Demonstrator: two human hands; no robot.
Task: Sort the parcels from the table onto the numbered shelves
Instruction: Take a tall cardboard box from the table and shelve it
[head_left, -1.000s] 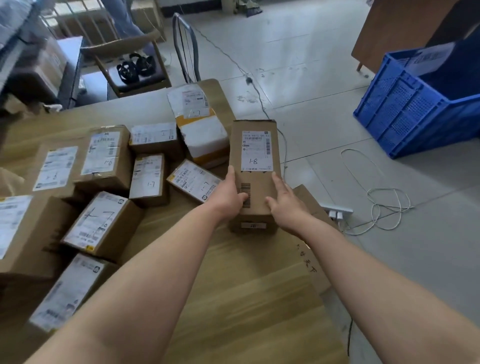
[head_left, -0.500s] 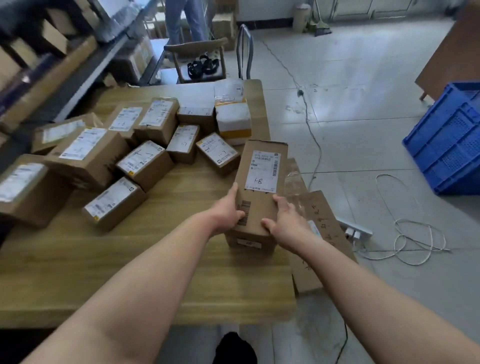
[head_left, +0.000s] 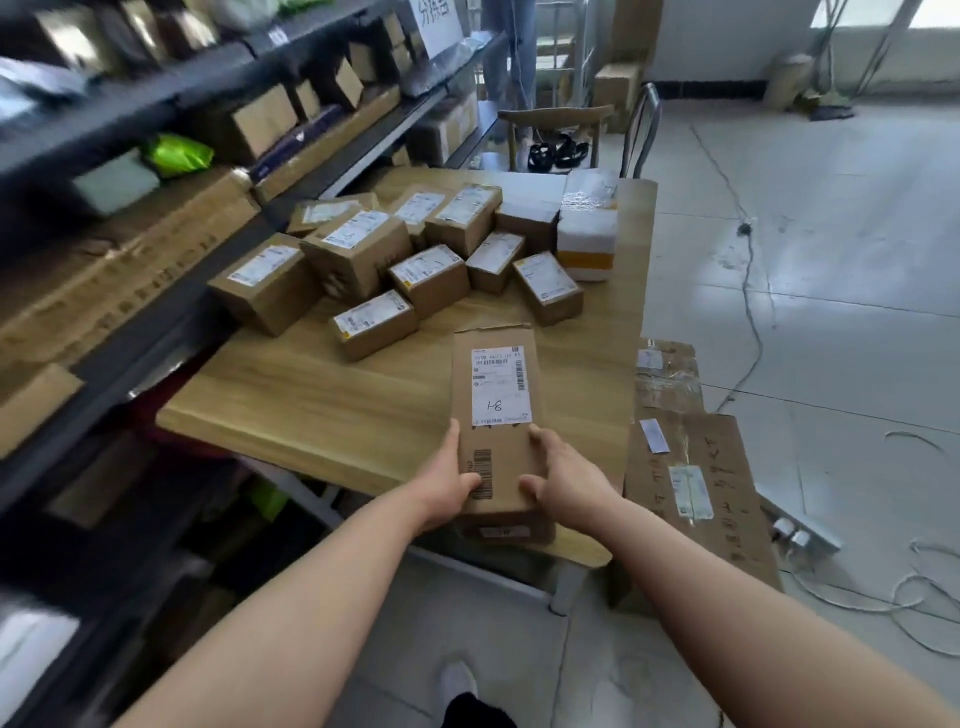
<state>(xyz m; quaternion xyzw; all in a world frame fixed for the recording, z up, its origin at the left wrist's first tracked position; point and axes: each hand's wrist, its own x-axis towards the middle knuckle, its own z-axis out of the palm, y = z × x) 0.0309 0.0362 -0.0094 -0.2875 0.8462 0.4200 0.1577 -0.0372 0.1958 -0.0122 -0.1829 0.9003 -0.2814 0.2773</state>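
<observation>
Two hands grip one long cardboard parcel (head_left: 496, 457) marked 1-8: the left hand (head_left: 448, 483) and right hand (head_left: 565, 475) curl round its near end, thumbs on top, above the table's (head_left: 311, 400) front edge. Roughly a dozen smaller parcels (head_left: 428, 278) lie piled behind, beside the shelves (head_left: 156, 98).
</observation>
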